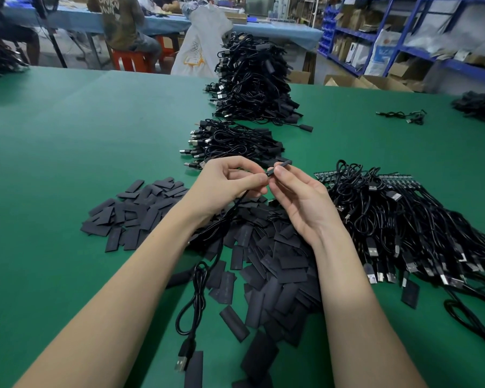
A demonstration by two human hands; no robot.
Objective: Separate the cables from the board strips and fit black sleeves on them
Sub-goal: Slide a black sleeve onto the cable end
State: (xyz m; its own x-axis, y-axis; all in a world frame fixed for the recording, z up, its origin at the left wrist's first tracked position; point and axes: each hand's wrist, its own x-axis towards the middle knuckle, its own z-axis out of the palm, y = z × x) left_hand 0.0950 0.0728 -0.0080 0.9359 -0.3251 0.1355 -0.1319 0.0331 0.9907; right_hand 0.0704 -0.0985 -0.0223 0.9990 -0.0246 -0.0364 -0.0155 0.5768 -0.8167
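**Midway: a sleeve going onto one cable end**

Clearly the work was partly done. The left hand (230,183) pinched the end of a black cable (205,264) between thumb and fingers, and the right hand (300,197) pinched a black sleeve (284,164) between thumb and forefinger, its far end jutting beyond the fingertips. Cable end and sleeve met between the two hands; whether the sleeve was already partly on could not be told. The cable trailed down from the left hand, its USB plug lying nearest the camera.

Taking the loose-sleeve heap (266,264) beneath the hands as landmark: just beyond it lay a small pile of cables (233,144) that appeared sleeved, and farther beyond that a tall stack of cables (252,79), judged to be finished work. Just right of the heap lay cables still on their board strips (398,219), a large share left to separate and sleeve. The heap itself remained plentiful.

No bins or trays held parts; everything rested directly on the green table (81,152). Well beyond the heap, a white bag (202,43) stood past the table edge, contents unseen.
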